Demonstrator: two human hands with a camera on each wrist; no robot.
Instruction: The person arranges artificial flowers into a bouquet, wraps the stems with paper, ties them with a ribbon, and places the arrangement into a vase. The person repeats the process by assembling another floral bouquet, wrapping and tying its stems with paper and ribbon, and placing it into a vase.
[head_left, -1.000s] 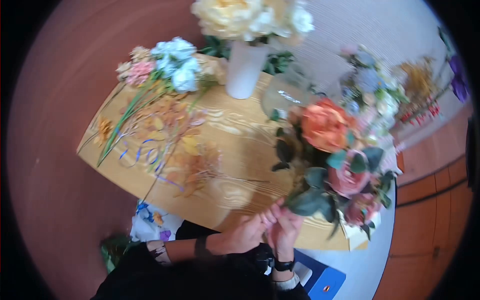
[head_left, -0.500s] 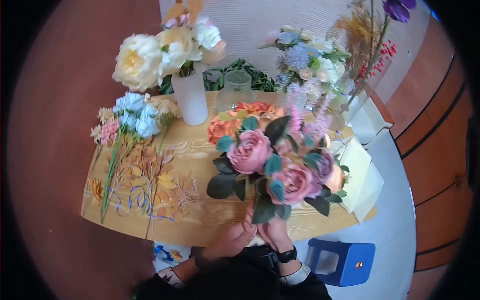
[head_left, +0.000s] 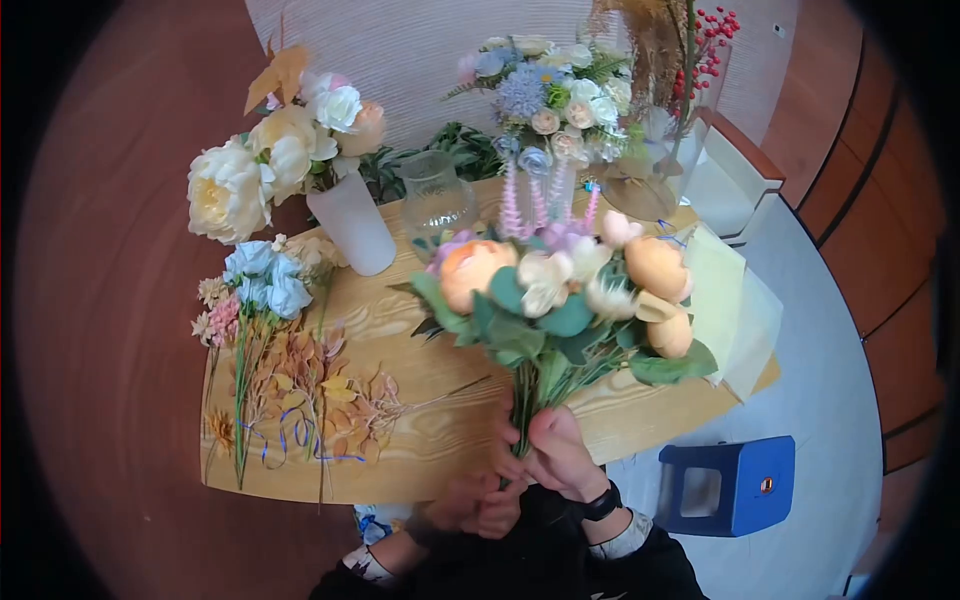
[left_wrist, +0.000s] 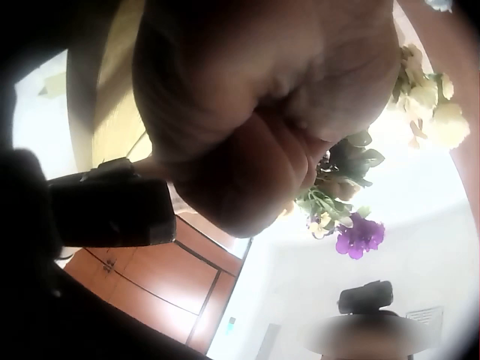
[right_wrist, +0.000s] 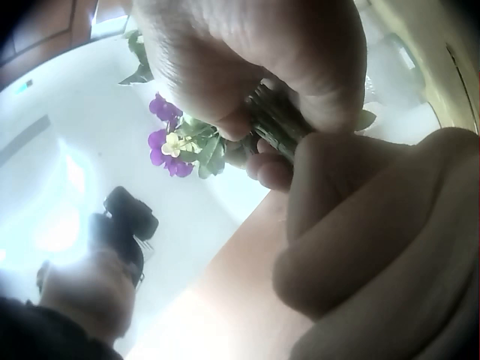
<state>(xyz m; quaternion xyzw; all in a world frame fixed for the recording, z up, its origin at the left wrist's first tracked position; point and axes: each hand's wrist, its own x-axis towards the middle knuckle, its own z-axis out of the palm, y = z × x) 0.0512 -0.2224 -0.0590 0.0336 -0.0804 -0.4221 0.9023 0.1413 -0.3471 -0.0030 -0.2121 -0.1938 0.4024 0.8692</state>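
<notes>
Over the front of the table, a mixed bouquet (head_left: 540, 330) stands upright, showing peach and cream blooms and broad green leaves. My right hand (head_left: 562, 455) grips its bundled stems (head_left: 535, 385), the thumb along the near side. Just below, my left hand (head_left: 487, 507) has its fingers curled at the lower stem ends. In the right wrist view, the dark green stems (right_wrist: 277, 124) pass through the right hand (right_wrist: 262, 60) to the left hand's bent fingers (right_wrist: 352, 202). The left wrist view shows the left hand (left_wrist: 262, 97) curled, hiding the stems; purple flowers (left_wrist: 360, 236) show past it.
On the wooden table (head_left: 400, 305) lie blue flowers (head_left: 268, 278), brown leaf sprays (head_left: 320, 385) and blue ribbon (head_left: 290, 430). Behind stand a white vase (head_left: 352, 225) of cream flowers, a clear glass vase (head_left: 437, 195) and another arrangement (head_left: 550, 100). Pale paper (head_left: 735, 310) lies right; a blue stool (head_left: 730, 485) stands below.
The bouquet has turned in my hands: orange and pink roses faced me earlier, now peach and cream blooms do. My head view has shifted, and more of the stems show above the hands.
</notes>
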